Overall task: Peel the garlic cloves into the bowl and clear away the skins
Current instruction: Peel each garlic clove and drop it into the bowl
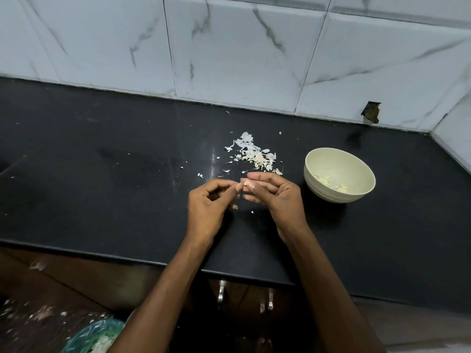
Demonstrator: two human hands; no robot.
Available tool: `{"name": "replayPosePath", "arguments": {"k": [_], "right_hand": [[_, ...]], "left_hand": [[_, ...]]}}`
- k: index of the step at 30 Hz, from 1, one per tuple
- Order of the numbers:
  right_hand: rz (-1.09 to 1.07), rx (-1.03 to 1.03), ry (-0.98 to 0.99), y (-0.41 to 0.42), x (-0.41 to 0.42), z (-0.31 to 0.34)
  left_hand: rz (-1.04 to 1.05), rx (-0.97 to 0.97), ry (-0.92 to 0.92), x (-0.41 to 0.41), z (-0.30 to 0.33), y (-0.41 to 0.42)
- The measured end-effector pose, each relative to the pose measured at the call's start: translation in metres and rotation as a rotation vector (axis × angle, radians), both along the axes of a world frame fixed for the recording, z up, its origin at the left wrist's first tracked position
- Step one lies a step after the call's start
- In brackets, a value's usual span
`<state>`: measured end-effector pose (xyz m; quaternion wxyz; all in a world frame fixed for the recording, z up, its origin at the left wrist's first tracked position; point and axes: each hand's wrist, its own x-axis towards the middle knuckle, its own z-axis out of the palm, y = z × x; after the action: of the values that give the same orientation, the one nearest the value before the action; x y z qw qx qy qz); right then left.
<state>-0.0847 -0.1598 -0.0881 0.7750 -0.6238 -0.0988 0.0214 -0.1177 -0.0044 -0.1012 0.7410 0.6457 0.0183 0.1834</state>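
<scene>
A garlic clove (pixel 246 183) is pinched between the fingertips of the right hand (pixel 274 193) and the left hand (pixel 209 200), both curled, above the black surface (pixel 102 174). Skins (pixel 254 155) are heaped just beyond the hands, with flakes scattered leftward. To the right, a cream bowl (pixel 356 197) holds peeled cloves (pixel 330 184). White marbled wall tiles (pixel 229 52) back the surface; a green bag (pixel 94 335) is seen on the floor, near left.

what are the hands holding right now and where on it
A garlic clove, pinched between the fingertips of the right hand; only its tip shows. The left hand fingertips meet it at that exposed end, apparently picking at the skin.
</scene>
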Motion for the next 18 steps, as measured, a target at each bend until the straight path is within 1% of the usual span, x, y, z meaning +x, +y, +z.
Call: {"name": "replayPosePath", "arguments": {"k": [7,12,18], "right_hand": [[-0.046,-0.090,-0.105,0.001,0.003,-0.008],[-0.048,-0.140,-0.089,0.002,0.008,-0.013],[-0.016,-0.091,-0.012,0.005,0.007,-0.016]], "left_hand": [[-0.075,-0.030,0.059,0.001,0.000,-0.004],[-0.080,-0.063,0.115,0.004,-0.002,-0.001],[-0.114,-0.168,0.153,0.005,-0.003,-0.001]]}}
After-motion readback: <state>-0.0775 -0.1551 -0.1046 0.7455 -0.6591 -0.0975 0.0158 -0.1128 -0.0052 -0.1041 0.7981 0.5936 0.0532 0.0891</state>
